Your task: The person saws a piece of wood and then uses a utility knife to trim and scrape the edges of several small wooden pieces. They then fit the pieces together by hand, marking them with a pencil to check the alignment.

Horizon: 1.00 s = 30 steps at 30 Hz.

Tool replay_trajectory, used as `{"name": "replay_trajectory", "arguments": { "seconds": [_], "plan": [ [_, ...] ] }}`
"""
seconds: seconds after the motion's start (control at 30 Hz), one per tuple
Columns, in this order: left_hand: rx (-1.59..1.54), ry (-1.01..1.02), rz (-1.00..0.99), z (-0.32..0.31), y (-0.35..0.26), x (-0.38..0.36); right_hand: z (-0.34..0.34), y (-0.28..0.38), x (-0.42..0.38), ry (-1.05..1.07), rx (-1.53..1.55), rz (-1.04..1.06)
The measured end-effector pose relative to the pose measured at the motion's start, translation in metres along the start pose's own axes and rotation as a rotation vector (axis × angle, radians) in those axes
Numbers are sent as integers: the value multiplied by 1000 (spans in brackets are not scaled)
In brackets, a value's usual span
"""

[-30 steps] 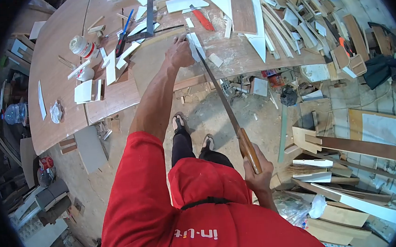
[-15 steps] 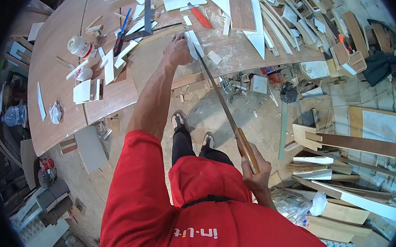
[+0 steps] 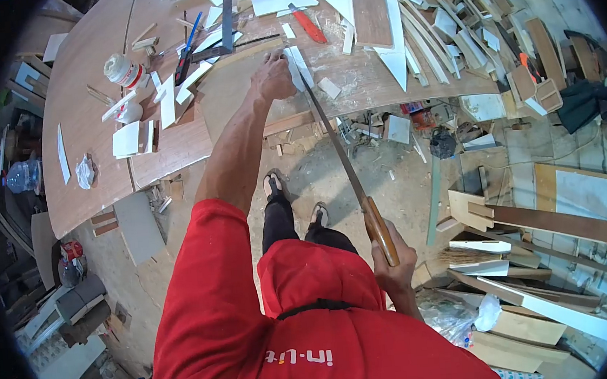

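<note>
My right hand [image 3: 395, 262] is closed around the wooden handle of a handsaw [image 3: 347, 165]. The saw's narrow blade slants away from me, and its far end lies against a small white-faced wood piece [image 3: 296, 62] near the table's front edge. On that piece, left of the blade, my left hand [image 3: 273, 77] presses with its fingers bent, gripping it down onto a brown board [image 3: 229, 89]. The fingertips are partly hidden. A small pale offcut [image 3: 329, 87] lies just right of the blade.
On the table [image 3: 93, 197] are a red-handled tool [image 3: 308, 24], a dark try square [image 3: 226, 26], a glue jar [image 3: 123, 72] and several white offcuts. Wood strips crowd the right side. Scrap boards [image 3: 556, 224] lie on the floor at my right.
My right hand and the saw handle have shifted very slightly; the left hand keeps its place on the white-faced piece.
</note>
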<state>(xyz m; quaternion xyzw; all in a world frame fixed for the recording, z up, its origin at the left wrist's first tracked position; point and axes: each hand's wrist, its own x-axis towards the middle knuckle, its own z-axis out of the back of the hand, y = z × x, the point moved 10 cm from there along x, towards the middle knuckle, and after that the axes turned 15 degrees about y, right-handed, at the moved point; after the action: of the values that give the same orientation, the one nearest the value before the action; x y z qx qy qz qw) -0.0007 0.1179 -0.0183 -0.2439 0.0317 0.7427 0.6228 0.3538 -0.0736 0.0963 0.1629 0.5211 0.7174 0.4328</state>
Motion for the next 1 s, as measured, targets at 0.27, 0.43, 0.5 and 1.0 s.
{"name": "replay_trajectory", "arguments": {
  "seconds": [0.27, 0.43, 0.5, 1.0],
  "plan": [
    [-18, 63, 20, -9, 5, 5, -2, 7, -4, 45, 0, -45],
    [-49, 21, 17, -5, 3, -1, -8, -15, 24, 67, -67, -137],
    [-51, 27, 10, -5, 0, -3, -4, -6, 3, 53, -36, -99],
    [3, 42, -13, -10, 3, 4, -7, -35, -7, -51, -96, -18]
  ]
}}
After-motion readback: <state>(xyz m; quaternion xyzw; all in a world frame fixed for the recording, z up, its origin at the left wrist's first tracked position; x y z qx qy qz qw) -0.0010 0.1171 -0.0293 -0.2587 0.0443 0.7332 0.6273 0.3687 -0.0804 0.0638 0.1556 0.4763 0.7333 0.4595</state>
